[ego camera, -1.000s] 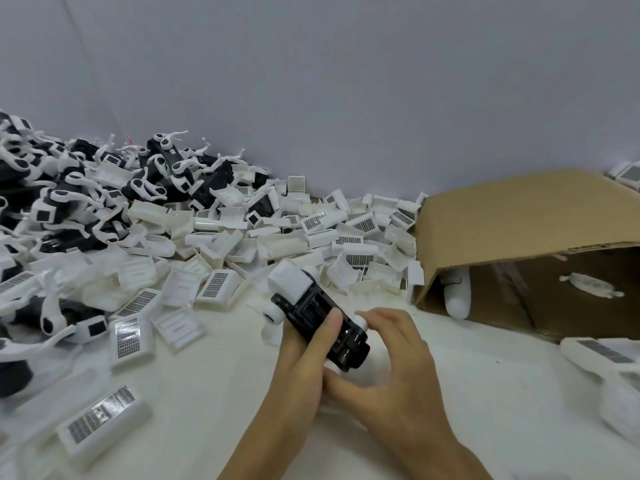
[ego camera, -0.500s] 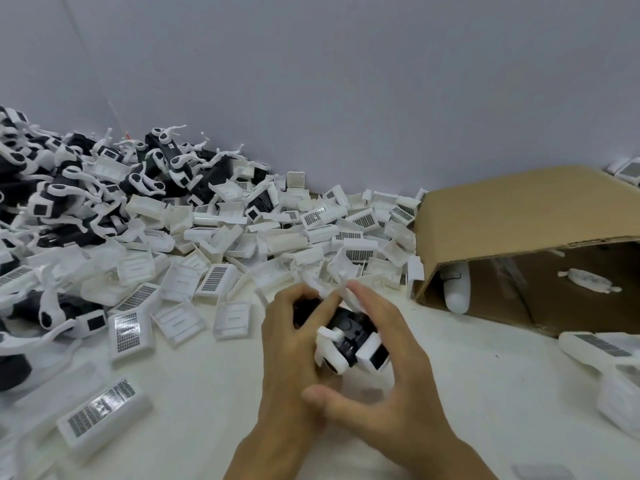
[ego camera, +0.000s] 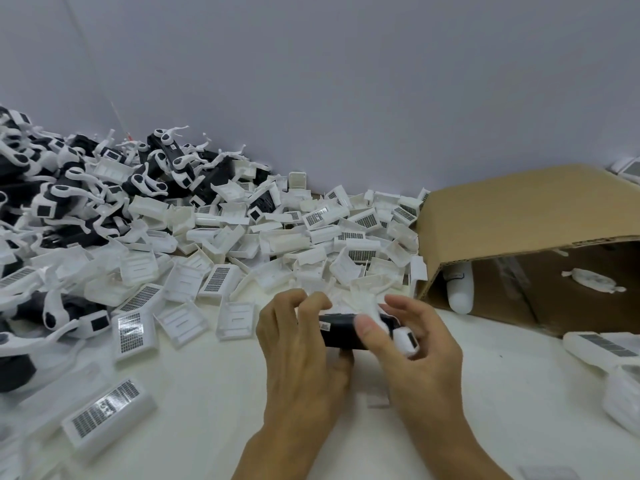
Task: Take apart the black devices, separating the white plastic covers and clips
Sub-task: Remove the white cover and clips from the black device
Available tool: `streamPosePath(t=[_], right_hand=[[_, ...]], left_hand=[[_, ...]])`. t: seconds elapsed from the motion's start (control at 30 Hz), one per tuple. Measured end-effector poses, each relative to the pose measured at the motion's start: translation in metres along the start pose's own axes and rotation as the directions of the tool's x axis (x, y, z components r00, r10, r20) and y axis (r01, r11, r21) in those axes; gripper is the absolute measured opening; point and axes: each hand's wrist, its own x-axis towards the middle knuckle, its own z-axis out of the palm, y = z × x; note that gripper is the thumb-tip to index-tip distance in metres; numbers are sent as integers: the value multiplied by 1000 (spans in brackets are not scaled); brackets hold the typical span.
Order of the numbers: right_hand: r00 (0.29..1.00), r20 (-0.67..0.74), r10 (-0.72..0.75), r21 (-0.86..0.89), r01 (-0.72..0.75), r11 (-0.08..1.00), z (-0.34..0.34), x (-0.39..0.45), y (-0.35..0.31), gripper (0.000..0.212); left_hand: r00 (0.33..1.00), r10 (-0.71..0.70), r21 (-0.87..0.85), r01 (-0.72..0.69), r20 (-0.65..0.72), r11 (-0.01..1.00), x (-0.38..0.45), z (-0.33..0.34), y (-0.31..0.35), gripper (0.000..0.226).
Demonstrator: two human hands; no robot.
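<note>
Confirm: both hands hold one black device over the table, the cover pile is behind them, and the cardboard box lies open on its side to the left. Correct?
One thing is wrong: the cardboard box lies open on its side to the right, not the left, as the head view shows. The rest stands: the left hand and right hand both hold the black device, with the cover pile behind them.

Two bare forearms, left grip (ego camera: pixel 298 355) and right grip (ego camera: pixel 419 355) ungloved, sleeveless.
</note>
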Motion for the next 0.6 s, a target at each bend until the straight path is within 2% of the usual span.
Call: streamPosePath(t=[0.07,0.13,0.2,0.23,0.27,0.3,0.33,0.37,0.4,0.43,0.5,0.6], right_hand=[[999,-35,24,7,-24,1000,-1,3,-2,51],[998,-31,49,79,-46,996,-1,5,-1,63],[998,20,63,188,-65,980,0,6,-2,80],[998,35,59,219,-66,974,0,6,-3,85],[998,48,44,220,-54,974,0,6,-4,88],[998,65,21,188,-33,982,0,5,-4,86],[995,98,-17,126,5,992,0,3,-4,78],[986,153,-72,46,65,997,0,1,-4,67],[966,225,-129,-37,141,989,1,-1,-3,61],[939,294,-178,-101,215,971,2,-3,-2,60],[901,361,-239,-143,307,941,4,-6,2,60],[888,369,-275,-104,334,937,5,-4,4,58]], left_hand=[[992,100,-1,-101,-70,995,0,0,-1,80],[982,164,-22,-167,-94,986,1,-1,0,66],[996,20,-218,-38,-87,975,3,-5,2,44],[992,-120,-392,92,-49,915,5,-9,4,32],[960,-278,-565,242,23,789,7,-12,6,22],[897,-422,-710,382,130,592,11,-14,8,17],[810,-522,-809,483,268,335,15,-15,7,23],[718,-564,-842,535,407,74,18,-15,5,34],[639,-571,-824,553,516,-126,21,-16,3,45],[584,-549,-784,567,598,-252,24,-17,1,50],[536,-471,-708,605,700,-365,26,-20,-2,51],[541,-369,-654,645,756,-395,24,-18,-5,51]])
